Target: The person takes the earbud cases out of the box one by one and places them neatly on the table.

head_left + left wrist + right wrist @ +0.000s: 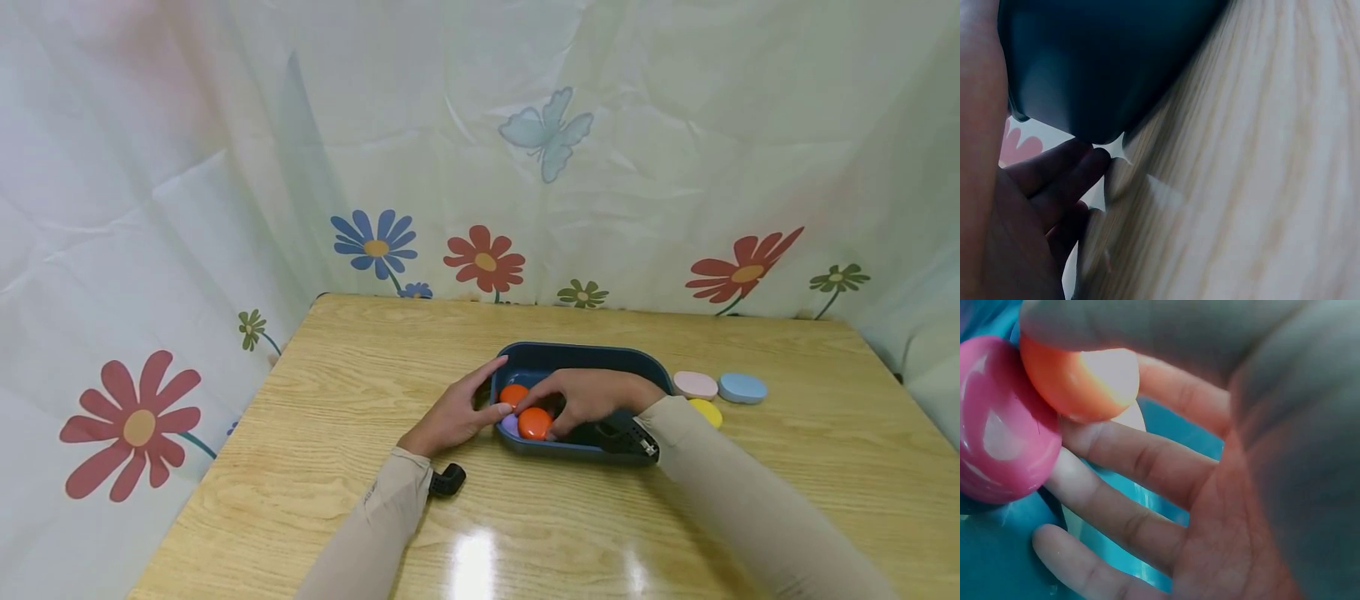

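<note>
A dark blue bin (592,358) stands on the table, my left hand (456,415) at its left end. In the head view the left thumb reaches across the near left rim and the index finger extends along the far left corner. The left wrist view has other left fingertips close under the bin's outer wall (1110,69). Inside the bin, my right hand (592,395) pinches a glossy orange round piece (535,423) between thumb and fingers. Beside it lie another orange-red piece (513,395) and a partly hidden lilac piece (510,424).
Right of the bin, a pink oval piece (695,385), a light blue oval piece (742,388) and a yellow piece (707,412) lie on the wooden table (360,358). The right sleeve partly covers the yellow one. A flowered curtain (637,183) hangs behind the table and along its left.
</note>
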